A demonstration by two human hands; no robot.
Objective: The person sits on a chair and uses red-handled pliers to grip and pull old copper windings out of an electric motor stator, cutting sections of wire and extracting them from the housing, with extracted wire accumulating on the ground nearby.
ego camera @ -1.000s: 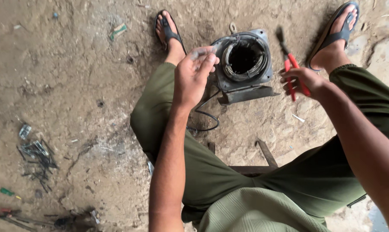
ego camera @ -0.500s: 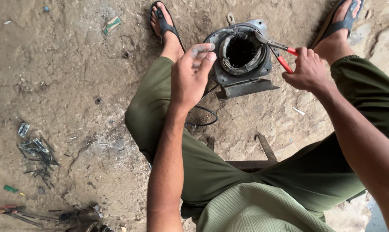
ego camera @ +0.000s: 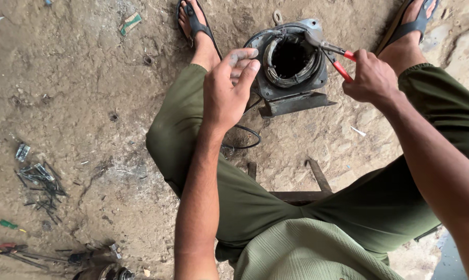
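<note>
Where pliers bite, round gritty metal housing.

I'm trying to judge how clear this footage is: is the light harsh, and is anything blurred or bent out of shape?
Head view: soft, even daylight, faint shadows only, no glare on the grey round metal motor housing. Left hand and right hand with the red-handled pliers look sharp. Wide-angle stretch swells the forearms near the bottom edge. The housing's bore is too dark to read.
</note>
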